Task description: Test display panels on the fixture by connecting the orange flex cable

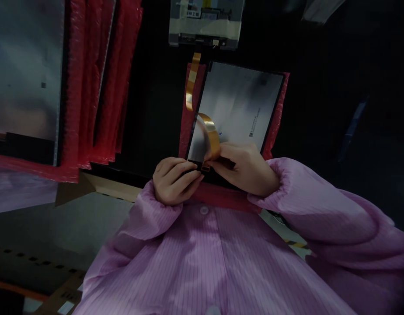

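Observation:
A flat display panel [238,105] with a silvery back lies on a red bubble-wrap sheet [276,118] in front of me. An amber flex cable [211,127] curls from the panel's near edge up toward a device at the top. My left hand [175,180] is curled, its fingers pressed on the panel's dark near-left edge. My right hand [246,168] pinches the lower end of the flex cable at that same edge. Both arms are in pink striped sleeves.
A stack of panels in red bubble wrap [90,83] stands at the left, with a large panel [25,70] in front. A small device with labels [205,22] sits at the top centre. A grey tabletop [74,223] lies lower left.

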The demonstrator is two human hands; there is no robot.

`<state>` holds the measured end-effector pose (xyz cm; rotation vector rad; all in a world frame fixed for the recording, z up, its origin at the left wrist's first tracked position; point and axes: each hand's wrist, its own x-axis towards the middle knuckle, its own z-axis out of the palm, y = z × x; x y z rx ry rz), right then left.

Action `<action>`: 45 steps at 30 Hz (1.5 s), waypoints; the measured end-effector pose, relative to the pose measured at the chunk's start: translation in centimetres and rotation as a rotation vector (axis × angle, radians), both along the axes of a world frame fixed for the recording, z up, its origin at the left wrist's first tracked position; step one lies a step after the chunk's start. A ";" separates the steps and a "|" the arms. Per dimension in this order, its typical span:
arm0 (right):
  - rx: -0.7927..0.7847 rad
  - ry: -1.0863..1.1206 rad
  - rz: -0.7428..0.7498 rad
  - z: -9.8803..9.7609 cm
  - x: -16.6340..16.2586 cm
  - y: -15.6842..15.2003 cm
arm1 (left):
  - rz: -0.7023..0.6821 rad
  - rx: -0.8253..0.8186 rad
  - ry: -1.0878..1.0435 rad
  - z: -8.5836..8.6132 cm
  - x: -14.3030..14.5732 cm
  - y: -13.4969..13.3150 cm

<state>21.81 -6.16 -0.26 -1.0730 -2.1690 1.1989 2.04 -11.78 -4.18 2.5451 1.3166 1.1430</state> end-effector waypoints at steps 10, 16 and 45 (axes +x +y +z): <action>0.032 -0.004 0.021 -0.2 0.1 0.0 | -0.003 0.020 -0.001 0.1 0.2 0.1; 0.088 -0.005 0.047 -0.4 0.1 -0.1 | 0.004 0.009 0.007 0.2 0.1 0.0; 0.012 -0.133 0.104 0.5 -0.2 -0.5 | 0.013 -0.007 0.006 0.1 0.1 -0.2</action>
